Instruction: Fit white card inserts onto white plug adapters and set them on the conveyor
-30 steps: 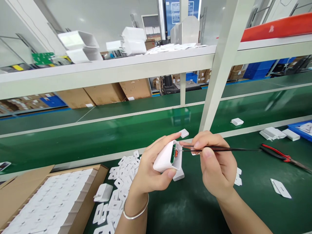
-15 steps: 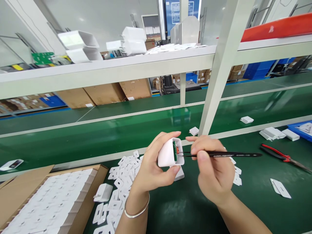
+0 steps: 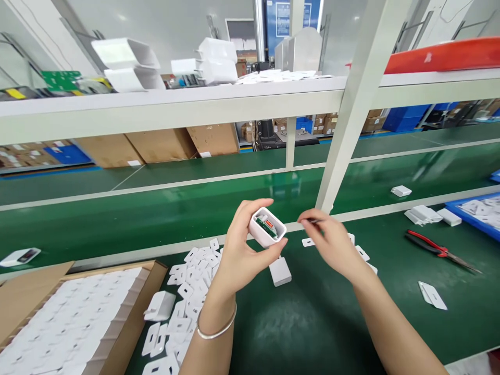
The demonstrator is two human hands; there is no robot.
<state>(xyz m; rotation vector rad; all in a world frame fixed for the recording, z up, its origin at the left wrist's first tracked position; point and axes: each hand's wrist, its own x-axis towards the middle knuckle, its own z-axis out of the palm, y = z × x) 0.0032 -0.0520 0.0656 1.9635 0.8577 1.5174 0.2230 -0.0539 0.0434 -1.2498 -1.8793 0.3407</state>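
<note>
My left hand (image 3: pixel 234 260) grips a white charger housing (image 3: pixel 257 233) between thumb and fingers, its open end tilted up toward me. Inside the housing sit a green circuit board (image 3: pixel 264 227) and an orange component (image 3: pixel 269 223). To the right, apart from the housing, my right hand (image 3: pixel 336 242) is closed on black tweezers (image 3: pixel 313 220). Only a short dark part of the tweezers shows at the fingertips; the rest is hidden. Below the housing, a white block (image 3: pixel 280 272) lies on the green bench.
Left of my left arm lies a pile of white plates (image 3: pixel 195 276) beside a carton (image 3: pixel 146 297) of white pieces. Red-handled pliers (image 3: pixel 439 251) and a blue tray (image 3: pixel 474 221) are at right. A slanted post (image 3: pixel 344 120) and shelf (image 3: pixel 175 112) stand ahead.
The tweezers have come out of the housing as my right hand turned, and now barely show. My left hand has tipped the housing so its opening faces up more.
</note>
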